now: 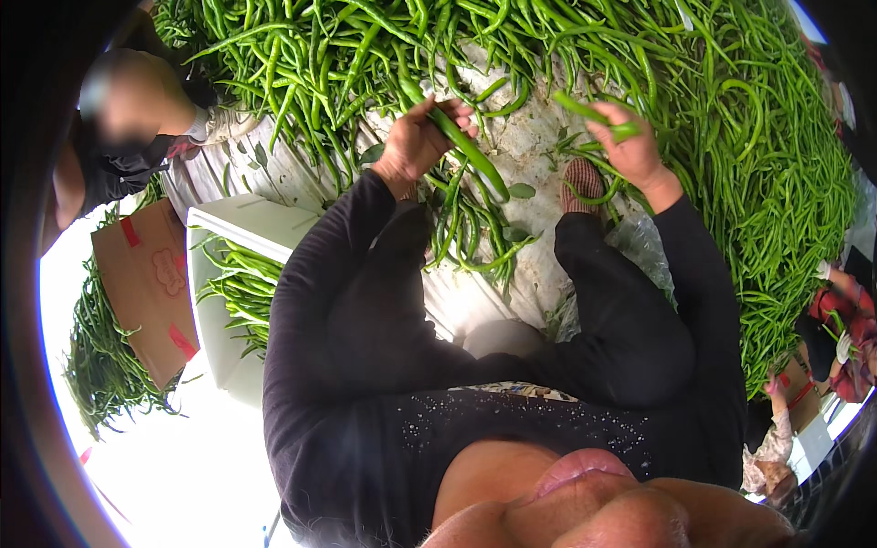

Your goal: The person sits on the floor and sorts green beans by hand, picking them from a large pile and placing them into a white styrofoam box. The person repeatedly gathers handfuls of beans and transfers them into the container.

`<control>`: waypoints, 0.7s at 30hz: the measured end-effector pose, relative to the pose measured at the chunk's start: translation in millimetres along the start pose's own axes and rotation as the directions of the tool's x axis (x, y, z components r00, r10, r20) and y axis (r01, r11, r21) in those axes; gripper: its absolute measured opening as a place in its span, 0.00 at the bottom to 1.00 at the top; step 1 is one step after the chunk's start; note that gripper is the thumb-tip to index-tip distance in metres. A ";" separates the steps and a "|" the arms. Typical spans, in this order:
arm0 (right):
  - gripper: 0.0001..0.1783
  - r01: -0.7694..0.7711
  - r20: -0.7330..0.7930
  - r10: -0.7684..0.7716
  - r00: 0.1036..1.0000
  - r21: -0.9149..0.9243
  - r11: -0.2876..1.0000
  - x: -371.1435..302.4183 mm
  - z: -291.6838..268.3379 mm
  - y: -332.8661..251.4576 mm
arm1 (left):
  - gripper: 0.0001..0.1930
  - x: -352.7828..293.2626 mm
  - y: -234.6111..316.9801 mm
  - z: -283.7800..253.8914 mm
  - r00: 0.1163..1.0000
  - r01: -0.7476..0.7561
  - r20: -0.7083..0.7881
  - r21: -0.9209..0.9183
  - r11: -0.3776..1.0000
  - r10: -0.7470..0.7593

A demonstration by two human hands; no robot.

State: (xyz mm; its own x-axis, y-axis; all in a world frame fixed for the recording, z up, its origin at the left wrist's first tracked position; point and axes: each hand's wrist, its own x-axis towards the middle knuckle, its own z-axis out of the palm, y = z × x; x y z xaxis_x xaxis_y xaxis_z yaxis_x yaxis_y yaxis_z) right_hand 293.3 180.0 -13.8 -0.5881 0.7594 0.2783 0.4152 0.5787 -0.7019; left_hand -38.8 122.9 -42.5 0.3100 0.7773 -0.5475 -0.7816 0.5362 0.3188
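Long green chili peppers (470,157) lie across the fingers of my left hand (413,139), which is closed around them in front of my left foot. My right hand (632,153) is raised to the right, its fingers closed on another green chili pepper (577,106). Between my legs, a small loose bunch of chili peppers (475,228) rests on the pale ground sheet (525,151), with a few torn leaves beside it. Beyond both hands spreads a big heap of green chili peppers (365,46).
At my left stands a white foam box (206,301) partly filled with chili peppers, its pale lid or flap tilted. A cardboard box (146,283) stands behind it, beside another pepper pile. One person (137,119) sits at the upper left; others (836,320) are at the far right.
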 end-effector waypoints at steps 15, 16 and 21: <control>0.16 -0.050 -0.199 0.472 0.859 0.884 0.465 48.3 -51.5 -28.6 | 0.21 -31.8 -51.2 12.0 0.759 -0.640 0.626 0.663 -0.390 -0.181; 0.16 -0.123 -0.128 0.559 0.819 0.914 0.388 43.7 -34.3 -16.2 | 0.21 -26.1 -58.0 -14.9 0.776 -0.614 0.591 0.631 -0.474 -0.218; 0.19 -0.353 0.093 0.713 0.695 0.908 0.226 8.6 33.6 30.6 | 0.25 -19.7 -70.2 -96.3 0.931 -0.356 0.343 0.772 -0.527 -0.125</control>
State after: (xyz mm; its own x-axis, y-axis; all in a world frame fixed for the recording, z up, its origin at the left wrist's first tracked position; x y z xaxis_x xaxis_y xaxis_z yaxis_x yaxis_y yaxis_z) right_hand 277.7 194.3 -54.9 -0.1779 0.9127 -0.3678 -0.3288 -0.4074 -0.8520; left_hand -42.1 38.3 -128.5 0.5723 0.7693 -0.2840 0.7198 -0.3052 0.6235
